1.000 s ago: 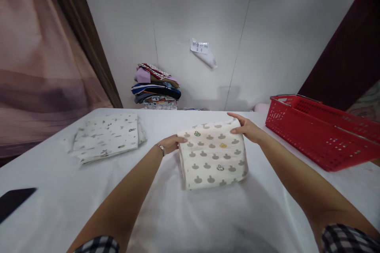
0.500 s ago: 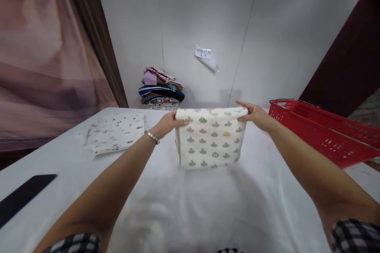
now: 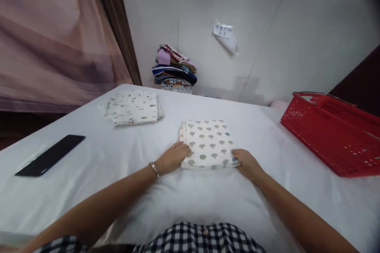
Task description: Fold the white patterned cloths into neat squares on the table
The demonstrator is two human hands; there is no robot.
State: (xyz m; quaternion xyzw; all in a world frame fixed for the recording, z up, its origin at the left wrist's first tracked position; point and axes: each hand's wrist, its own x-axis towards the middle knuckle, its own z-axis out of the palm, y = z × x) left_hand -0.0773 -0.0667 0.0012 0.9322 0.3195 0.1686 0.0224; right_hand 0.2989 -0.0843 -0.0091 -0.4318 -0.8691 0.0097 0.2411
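Note:
A white folded cloth (image 3: 209, 142) printed with grey mushrooms and a few coloured ones lies flat in the middle of the table, its layers showing along the left side. My left hand (image 3: 174, 157), with a bracelet at the wrist, grips its near left corner, fingers on top and thumb hidden. At the near right corner my right hand (image 3: 247, 163) pinches the cloth's edge between thumb and fingers. Farther off to the left lies another folded white cloth (image 3: 135, 106) with a small scattered print, touched by neither hand.
A flat black object (image 3: 52, 156) lies on the white-covered table (image 3: 118, 193) at left. To the right stands a red perforated basket (image 3: 323, 138) with metal handles. Behind the far edge rises a stack of folded fabrics (image 3: 175, 69) against the wall, below a taped paper sign (image 3: 224, 31).
The mushroom-print cloth, held upright by its upper corners half a second ago, now lies flat. Both hands have come down and nearer, to its near corners. The camera view has shifted.

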